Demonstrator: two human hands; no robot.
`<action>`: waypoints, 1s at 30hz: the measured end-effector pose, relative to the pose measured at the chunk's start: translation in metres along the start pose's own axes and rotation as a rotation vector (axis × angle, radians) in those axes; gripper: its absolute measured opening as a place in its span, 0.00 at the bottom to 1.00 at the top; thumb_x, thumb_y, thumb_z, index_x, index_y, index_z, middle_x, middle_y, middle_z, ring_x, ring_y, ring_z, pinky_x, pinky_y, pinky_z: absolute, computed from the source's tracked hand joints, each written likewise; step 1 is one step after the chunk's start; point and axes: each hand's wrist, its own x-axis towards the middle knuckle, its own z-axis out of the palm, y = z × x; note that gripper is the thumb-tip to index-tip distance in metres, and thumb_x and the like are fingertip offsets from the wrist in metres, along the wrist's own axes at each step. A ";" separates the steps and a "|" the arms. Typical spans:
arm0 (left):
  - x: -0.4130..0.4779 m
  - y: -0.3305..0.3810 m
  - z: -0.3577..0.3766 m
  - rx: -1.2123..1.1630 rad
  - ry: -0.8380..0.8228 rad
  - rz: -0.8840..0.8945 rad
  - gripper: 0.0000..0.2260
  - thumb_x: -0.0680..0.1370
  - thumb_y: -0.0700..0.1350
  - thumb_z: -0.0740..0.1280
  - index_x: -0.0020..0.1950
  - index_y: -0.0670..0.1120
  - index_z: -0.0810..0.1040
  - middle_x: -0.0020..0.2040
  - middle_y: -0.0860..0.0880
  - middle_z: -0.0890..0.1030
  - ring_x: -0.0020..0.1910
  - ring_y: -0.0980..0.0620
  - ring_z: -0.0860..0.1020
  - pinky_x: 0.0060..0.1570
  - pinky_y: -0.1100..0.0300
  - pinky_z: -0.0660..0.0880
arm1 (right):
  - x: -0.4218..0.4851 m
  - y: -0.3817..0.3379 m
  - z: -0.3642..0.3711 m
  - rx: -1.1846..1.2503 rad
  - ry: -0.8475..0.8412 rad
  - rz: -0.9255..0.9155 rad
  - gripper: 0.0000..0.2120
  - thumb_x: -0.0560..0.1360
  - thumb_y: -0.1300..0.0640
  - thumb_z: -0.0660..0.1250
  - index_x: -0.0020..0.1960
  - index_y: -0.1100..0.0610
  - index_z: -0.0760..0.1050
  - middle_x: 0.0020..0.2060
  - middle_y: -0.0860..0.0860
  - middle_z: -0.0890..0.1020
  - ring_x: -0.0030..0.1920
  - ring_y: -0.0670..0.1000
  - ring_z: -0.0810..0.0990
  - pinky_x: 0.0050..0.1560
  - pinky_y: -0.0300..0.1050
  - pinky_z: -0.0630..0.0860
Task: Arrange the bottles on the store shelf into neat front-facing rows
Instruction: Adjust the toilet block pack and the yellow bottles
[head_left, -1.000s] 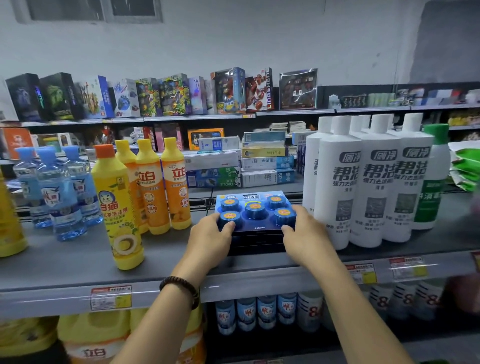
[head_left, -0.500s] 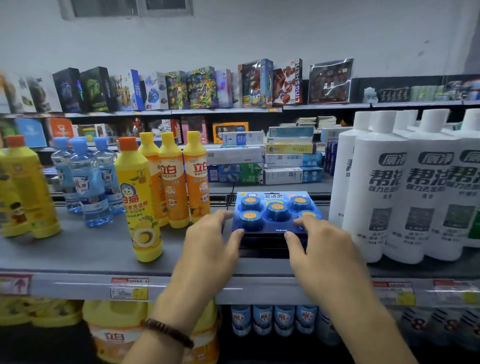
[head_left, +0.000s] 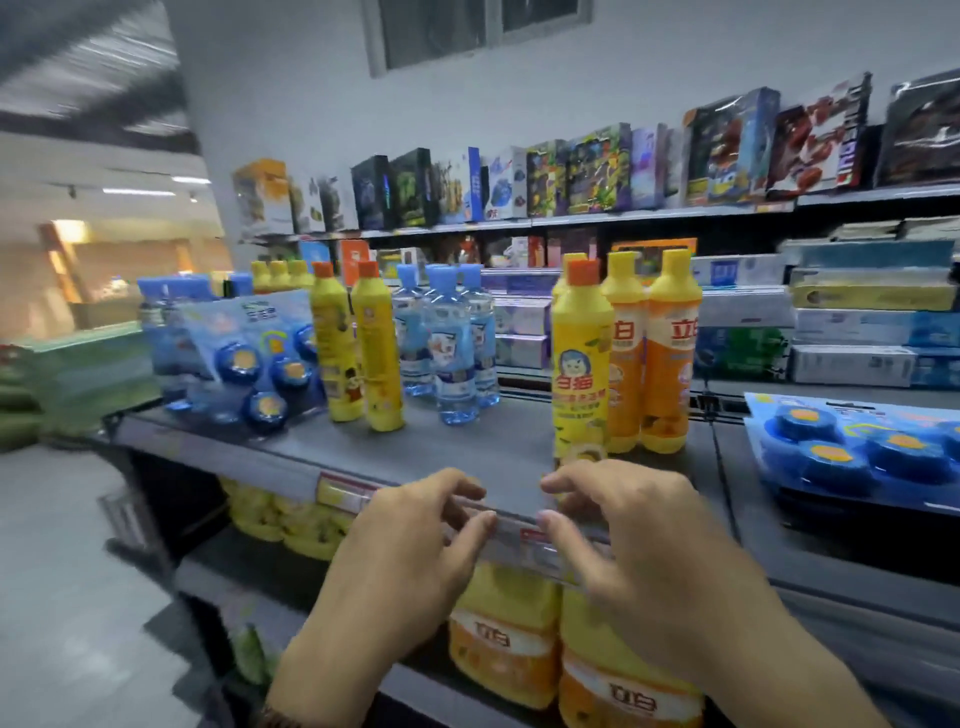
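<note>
Water bottles (head_left: 457, 353) three; two orange-capped bottles (head_left: 376, 348) beside.

The front bottle (head_left: 581, 364) is yellow with an orange cap and a blue-haired cartoon face on its label. At its 3 o'clock, the orange bottles (head_left: 667, 364) have yellow caps and white labels. At its 10 o'clock, the water bottles (head_left: 452, 343) are clear blue with blue caps. At far 3 o'clock, the pack (head_left: 852, 447) is blue with orange-centred pucks. The shelf (head_left: 493, 441) is grey.
</note>
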 end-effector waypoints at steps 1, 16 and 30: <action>0.002 -0.024 -0.010 0.007 0.005 -0.030 0.08 0.80 0.60 0.71 0.57 0.61 0.81 0.42 0.63 0.84 0.41 0.65 0.83 0.47 0.57 0.84 | 0.011 -0.014 0.015 -0.004 -0.028 -0.029 0.16 0.81 0.39 0.67 0.66 0.42 0.79 0.54 0.38 0.83 0.56 0.41 0.81 0.57 0.45 0.81; 0.111 -0.304 -0.146 -0.239 0.253 -0.341 0.16 0.81 0.57 0.72 0.64 0.52 0.76 0.50 0.55 0.82 0.52 0.52 0.81 0.50 0.56 0.76 | 0.166 -0.187 0.230 0.001 -0.108 -0.131 0.24 0.83 0.40 0.65 0.77 0.44 0.69 0.68 0.43 0.74 0.69 0.47 0.73 0.67 0.45 0.74; 0.195 -0.330 -0.128 -0.312 0.219 -0.270 0.15 0.86 0.49 0.62 0.41 0.45 0.73 0.42 0.44 0.81 0.41 0.42 0.84 0.45 0.42 0.83 | 0.211 -0.216 0.272 0.067 0.002 -0.032 0.29 0.83 0.49 0.67 0.81 0.47 0.62 0.69 0.46 0.70 0.65 0.49 0.76 0.64 0.46 0.77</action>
